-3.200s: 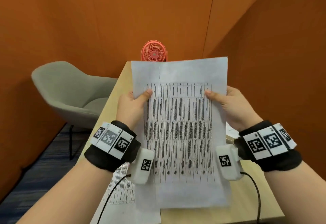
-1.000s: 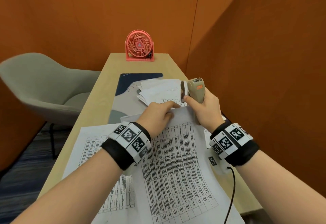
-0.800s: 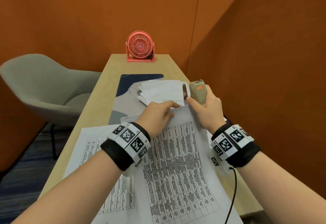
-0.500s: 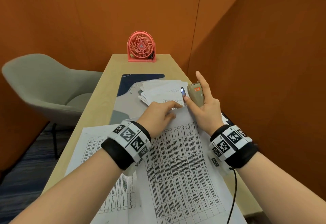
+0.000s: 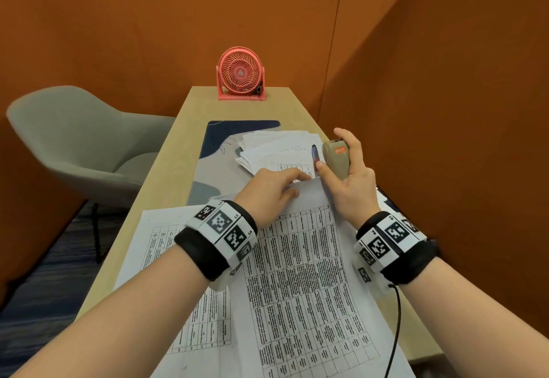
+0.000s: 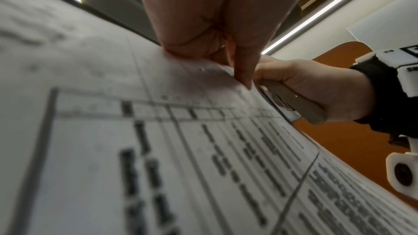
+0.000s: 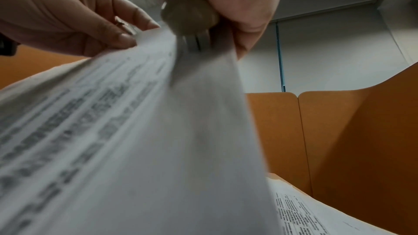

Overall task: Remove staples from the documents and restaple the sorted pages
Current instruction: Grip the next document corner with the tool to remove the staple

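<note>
A printed set of table pages (image 5: 312, 273) lies tilted over the desk's near end. My left hand (image 5: 285, 184) pinches its top edge near the right corner, and the left wrist view shows the fingers (image 6: 226, 63) curled onto the paper (image 6: 158, 149). My right hand (image 5: 352, 163) grips a beige stapler (image 5: 335, 160) with an orange label, held upright at that same corner. In the right wrist view the stapler (image 7: 190, 19) sits on the page's top edge (image 7: 135, 131), next to the left hand (image 7: 79, 20). The staple itself is hidden.
A loose pile of pages (image 5: 279, 148) lies on a blue-grey desk mat (image 5: 243, 128) beyond the hands. Another printed sheet (image 5: 166, 247) lies at the near left. A pink fan (image 5: 240, 77) stands at the far end, a grey chair (image 5: 83, 145) to the left, and an orange partition close on the right.
The pages, earlier held upright in both hands, now lie low with the stapler at their corner. The right index finger, straight half a second ago, has curled back round the stapler.
</note>
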